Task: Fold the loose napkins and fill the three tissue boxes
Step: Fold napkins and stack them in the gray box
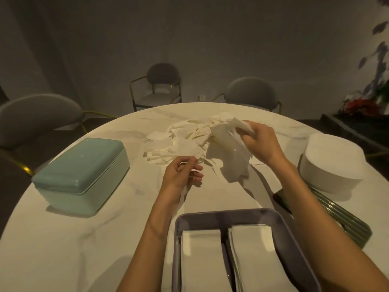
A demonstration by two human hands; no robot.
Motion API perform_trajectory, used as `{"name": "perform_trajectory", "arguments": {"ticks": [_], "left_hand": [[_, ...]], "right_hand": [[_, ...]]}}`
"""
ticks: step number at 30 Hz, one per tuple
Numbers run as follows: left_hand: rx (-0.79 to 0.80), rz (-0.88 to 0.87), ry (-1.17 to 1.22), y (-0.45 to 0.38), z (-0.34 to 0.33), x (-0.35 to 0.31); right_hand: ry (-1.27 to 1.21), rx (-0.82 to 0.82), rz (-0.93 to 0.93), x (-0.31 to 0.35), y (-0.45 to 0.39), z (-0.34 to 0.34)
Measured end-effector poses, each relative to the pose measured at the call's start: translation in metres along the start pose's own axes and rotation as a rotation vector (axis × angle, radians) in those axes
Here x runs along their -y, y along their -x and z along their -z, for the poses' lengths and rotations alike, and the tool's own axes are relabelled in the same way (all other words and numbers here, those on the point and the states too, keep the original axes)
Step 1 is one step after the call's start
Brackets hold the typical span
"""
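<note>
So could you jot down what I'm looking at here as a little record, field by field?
Surface: round white table
Right hand: grips a loose napkin, lifted above the table
Left hand: fingers curled, pinching a thin bit of napkin
Loose pile: unfolded napkins at the table's middle
Purple box: open, two folded stacks inside
Teal box: lid on, at left
White box: at right, lid on

The right hand grips a limp napkin above the loose pile near the table's far edge; the left hand has its fingers curled beside it.
</note>
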State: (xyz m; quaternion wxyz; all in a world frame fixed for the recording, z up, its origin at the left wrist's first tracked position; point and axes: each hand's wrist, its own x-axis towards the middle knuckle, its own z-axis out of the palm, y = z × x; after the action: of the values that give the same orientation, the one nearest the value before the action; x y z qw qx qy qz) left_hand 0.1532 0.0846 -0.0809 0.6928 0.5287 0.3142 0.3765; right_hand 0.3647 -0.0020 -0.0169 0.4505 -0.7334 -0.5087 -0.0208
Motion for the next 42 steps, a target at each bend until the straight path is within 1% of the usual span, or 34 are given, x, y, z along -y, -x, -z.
{"name": "perform_trajectory", "arguments": {"ticks": [3, 8, 11, 13, 16, 17, 19, 20, 21, 22, 25, 27, 30, 32, 34, 36, 40, 42], "left_hand": [[-0.021, 0.003, 0.034, -0.001, -0.001, 0.0], [0.056, 0.07, 0.083, -0.004, 0.001, 0.001], [0.154, 0.185, 0.288, 0.002, 0.005, -0.006], [0.194, 0.253, 0.35, 0.005, 0.01, -0.008], [0.273, 0.274, 0.374, 0.005, 0.009, -0.009], [0.278, 0.296, 0.392, 0.008, 0.008, -0.009], [0.284, 0.358, 0.4, 0.013, 0.006, -0.006], [0.258, 0.395, 0.388, 0.007, 0.01, 0.008], [0.261, 0.468, 0.439, -0.005, 0.014, 0.027], [0.243, 0.495, 0.434, -0.013, 0.016, 0.042], [0.223, 0.468, 0.369, -0.004, 0.008, 0.029], [0.259, 0.45, 0.462, 0.001, -0.004, 0.009], [0.268, 0.417, 0.474, 0.002, -0.003, 0.004], [0.223, 0.397, 0.49, 0.005, 0.0, 0.003], [0.214, 0.332, 0.536, 0.004, 0.004, 0.007], [0.208, 0.284, 0.543, 0.002, 0.009, 0.01], [0.148, 0.258, 0.459, 0.003, 0.011, 0.004], [0.104, 0.293, 0.449, 0.004, 0.01, 0.001]], "right_hand": [[-0.093, 0.127, -0.013, 0.015, 0.0, 0.015], [-0.248, 0.399, -0.031, 0.024, 0.0, 0.023], [-0.38, 0.533, -0.072, 0.029, 0.004, 0.023], [-0.387, 0.59, -0.1, 0.031, 0.007, 0.021], [-0.336, 0.646, -0.142, 0.035, 0.008, 0.017], [-0.305, 0.662, -0.15, 0.035, 0.008, 0.015], [-0.229, 0.66, -0.152, 0.034, 0.008, 0.01], [-0.19, 0.645, -0.153, 0.033, 0.008, 0.007], [-0.155, 0.62, -0.16, 0.031, 0.008, 0.003], [-0.117, 0.59, -0.179, 0.029, 0.008, 0.0], [-0.041, 0.521, -0.234, 0.03, 0.008, -0.004], [-0.061, 0.474, -0.265, 0.03, 0.007, -0.004], [-0.069, 0.383, -0.293, 0.027, 0.006, -0.003], [-0.07, 0.281, -0.288, 0.024, 0.004, -0.001], [-0.103, 0.182, -0.282, 0.022, 0.0, 0.0], [-0.159, 0.127, -0.282, 0.024, -0.002, 0.004], [-0.302, 0.151, -0.255, 0.032, -0.001, 0.009], [-0.405, 0.194, -0.239, 0.037, 0.002, 0.011]]}}
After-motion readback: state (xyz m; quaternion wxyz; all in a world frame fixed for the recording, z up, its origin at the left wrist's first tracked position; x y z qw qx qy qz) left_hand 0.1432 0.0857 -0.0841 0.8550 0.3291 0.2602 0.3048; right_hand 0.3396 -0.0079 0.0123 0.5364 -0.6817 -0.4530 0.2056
